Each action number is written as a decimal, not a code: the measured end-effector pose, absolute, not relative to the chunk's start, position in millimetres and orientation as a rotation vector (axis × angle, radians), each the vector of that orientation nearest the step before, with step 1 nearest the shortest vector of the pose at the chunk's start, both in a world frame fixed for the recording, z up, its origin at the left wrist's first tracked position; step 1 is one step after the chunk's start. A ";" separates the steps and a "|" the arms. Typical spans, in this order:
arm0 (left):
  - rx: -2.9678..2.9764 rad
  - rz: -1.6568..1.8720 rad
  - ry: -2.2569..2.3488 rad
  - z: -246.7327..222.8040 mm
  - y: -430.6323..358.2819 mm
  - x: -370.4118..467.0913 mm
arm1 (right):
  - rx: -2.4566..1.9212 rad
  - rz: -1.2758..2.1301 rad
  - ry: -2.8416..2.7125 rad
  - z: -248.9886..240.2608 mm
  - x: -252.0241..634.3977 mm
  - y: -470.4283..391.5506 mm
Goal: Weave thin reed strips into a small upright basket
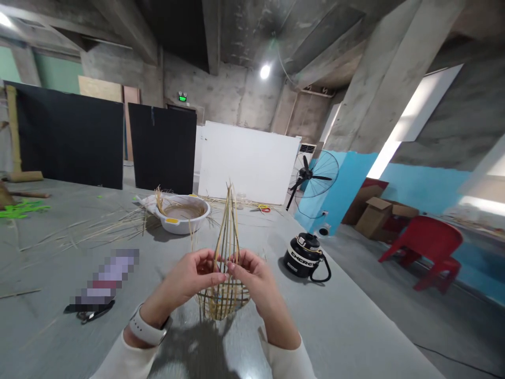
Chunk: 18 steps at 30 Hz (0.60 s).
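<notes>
A small woven bamboo basket (223,302) stands on the grey table in front of me, its body an open lattice of thin dark and pale strips. The long upright strips (226,226) gather to a point above it. My left hand (199,273) pinches strips at the basket's upper left side, thumb toward the middle. From the right, my right hand (250,271) is closed on strips at the same height, its thumb tip close to the left one. The fingertips behind the strips are partly hidden.
A white basin (183,223) holding strips sits beyond my left hand, with loose strips (114,226) left of it. Red-handled scissors (262,209) lie at the back. A black bottle (303,258) stands right, near the table edge. A blurred-out object (106,279) lies left.
</notes>
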<state>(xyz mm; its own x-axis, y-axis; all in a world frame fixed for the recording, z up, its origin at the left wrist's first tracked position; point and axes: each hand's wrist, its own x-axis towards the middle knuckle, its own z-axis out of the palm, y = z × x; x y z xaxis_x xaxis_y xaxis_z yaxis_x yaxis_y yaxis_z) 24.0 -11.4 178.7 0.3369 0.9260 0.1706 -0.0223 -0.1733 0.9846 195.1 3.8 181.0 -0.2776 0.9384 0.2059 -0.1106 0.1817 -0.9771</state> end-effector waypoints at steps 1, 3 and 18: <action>1.488 1.070 0.861 179.2 -10.8 24.0 | -0.842 1.316 -1.450 180.7 195.1 3.6; 1.501 1.083 0.873 179.9 -10.1 24.2 | -0.822 1.344 -1.457 181.1 194.9 2.8; 1.506 1.086 0.811 178.2 -9.3 27.1 | -0.809 1.269 -1.450 184.4 194.5 1.1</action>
<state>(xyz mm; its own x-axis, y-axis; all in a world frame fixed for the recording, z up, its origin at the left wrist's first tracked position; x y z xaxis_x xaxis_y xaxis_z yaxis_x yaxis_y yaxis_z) 27.1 -9.3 178.2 0.3555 0.9099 0.2140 -0.0533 -0.2089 0.9765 194.5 1.1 184.4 -0.2714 0.9292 0.2510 -0.1256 0.2243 -0.9664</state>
